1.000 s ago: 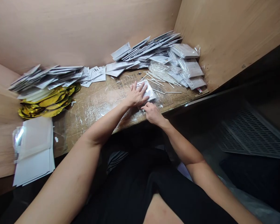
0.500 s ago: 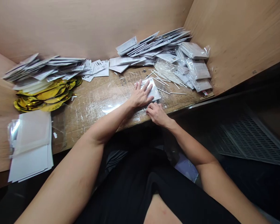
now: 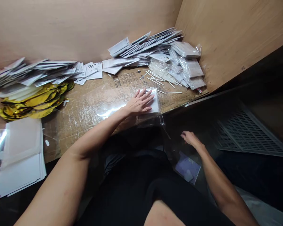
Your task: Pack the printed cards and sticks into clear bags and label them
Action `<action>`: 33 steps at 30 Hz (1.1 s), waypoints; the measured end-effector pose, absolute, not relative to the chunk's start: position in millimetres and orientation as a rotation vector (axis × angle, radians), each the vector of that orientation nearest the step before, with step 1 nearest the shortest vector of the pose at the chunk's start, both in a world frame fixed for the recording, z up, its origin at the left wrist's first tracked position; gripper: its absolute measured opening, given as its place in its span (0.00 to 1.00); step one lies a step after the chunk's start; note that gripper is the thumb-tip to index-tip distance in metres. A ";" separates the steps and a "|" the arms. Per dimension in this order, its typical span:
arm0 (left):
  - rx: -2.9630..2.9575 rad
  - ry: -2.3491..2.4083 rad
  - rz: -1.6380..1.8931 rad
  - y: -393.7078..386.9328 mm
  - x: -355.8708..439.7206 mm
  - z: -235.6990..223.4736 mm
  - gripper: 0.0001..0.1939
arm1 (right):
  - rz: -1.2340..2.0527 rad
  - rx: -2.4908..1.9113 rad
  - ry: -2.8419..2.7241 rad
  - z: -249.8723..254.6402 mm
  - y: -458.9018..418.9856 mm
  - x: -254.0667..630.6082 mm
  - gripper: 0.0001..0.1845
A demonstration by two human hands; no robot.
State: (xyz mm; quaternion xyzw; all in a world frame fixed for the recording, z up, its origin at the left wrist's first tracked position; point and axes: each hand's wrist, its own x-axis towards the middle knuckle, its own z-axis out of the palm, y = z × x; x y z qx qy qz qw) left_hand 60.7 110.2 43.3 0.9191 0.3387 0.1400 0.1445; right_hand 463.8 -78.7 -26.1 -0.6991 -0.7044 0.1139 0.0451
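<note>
My left hand lies flat with fingers spread on a white packet near the front edge of the cardboard-covered table. Around the packet, a clear plastic bag reaches over the edge, and a thin transparent strip trails from its right corner. Off the table, to the right and lower, is my right hand, its fingers pinched together. Whatever is between those fingertips is too small or blurred to make out. Several thin white sticks lie just beyond the packet.
Piles of labelled white packets line the back wall, with bagged packs at right. Gold foil pieces and white cards sit at left. A grey plastic crate stands below right; a purple packet lies below.
My right hand has pulled away from the bag's edge, moving right and down off the table. My left hand stays pressed on the packet. The view has shifted slightly to the right.
</note>
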 end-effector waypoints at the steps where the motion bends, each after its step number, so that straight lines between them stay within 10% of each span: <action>1: 2.636 0.962 0.463 101.2 57.3 46.8 0.36 | 0.301 -2.129 -2.106 -25.6 -75.7 462.2 0.19; 9: 2.734 0.985 0.383 3.8 29.2 34.6 0.55 | 0.781 -1.612 -1.920 0.7 -52.8 357.8 0.26; 21: 2.769 1.104 0.409 4.1 39.0 12.7 0.36 | 0.190 -1.967 -2.190 -19.0 -84.3 455.2 0.15; 25: 2.794 1.095 0.483 4.8 33.8 7.5 0.31 | 0.139 -1.501 -2.317 12.9 -31.6 411.5 0.28; 33: 2.685 1.013 0.713 15.0 27.2 8.1 0.21 | 0.254 -0.797 -2.234 -2.9 38.6 348.0 0.15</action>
